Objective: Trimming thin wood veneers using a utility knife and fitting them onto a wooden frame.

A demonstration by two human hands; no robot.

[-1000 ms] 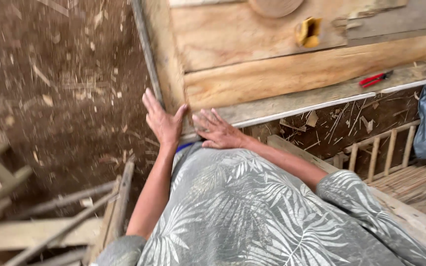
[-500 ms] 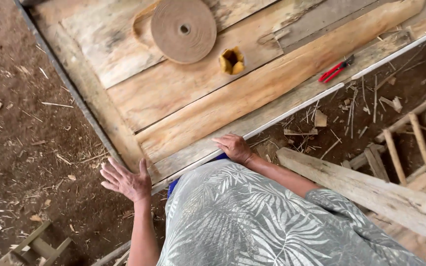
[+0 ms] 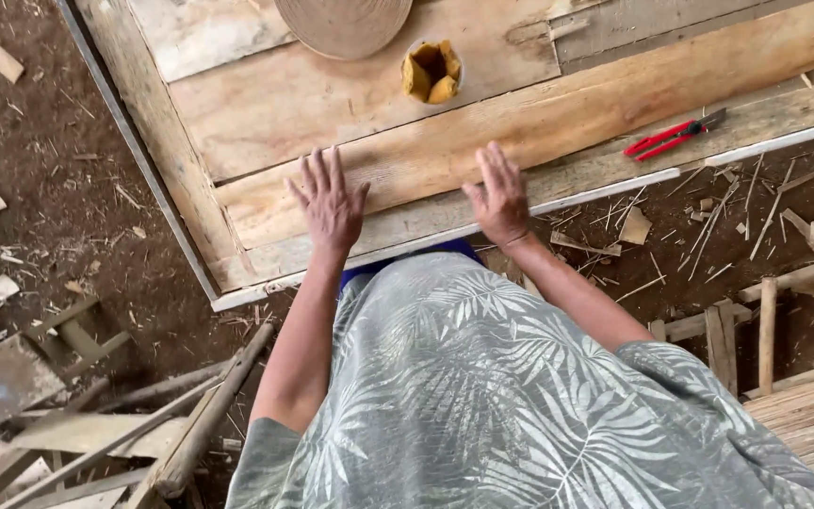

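Your left hand (image 3: 330,203) lies flat, palm down, fingers spread, on the long wooden plank (image 3: 539,132) that runs along the near side of the worktop (image 3: 237,113). It grips nothing; it only presses on the wood. Your right hand (image 3: 499,196) lies the same way further along the same plank, fingers stretched out and slightly apart, holding nothing. The two hands sit well apart, both close to the worktop's near edge, where a thin pale metal strip (image 3: 605,188) borders the boards.

The plank reaches from near the worktop's near left corner out toward its right edge, lying flat on wider, rougher boards. Beyond your hands, toward the far edge, a small round tin (image 3: 431,72) stands open with yellowish pieces inside, and just beside it to the left sits a large coil of tan band (image 3: 343,21), cut off by the top of the view. Red-handled pliers (image 3: 673,135) lie on the boards near the near edge, well to the right of your right hand.

Below the worktop the dirt floor (image 3: 49,170) is strewn with wood scraps and splinters. A bamboo frame (image 3: 784,320) lies at the right, and loose sticks and offcuts (image 3: 96,415) pile up at the lower left.
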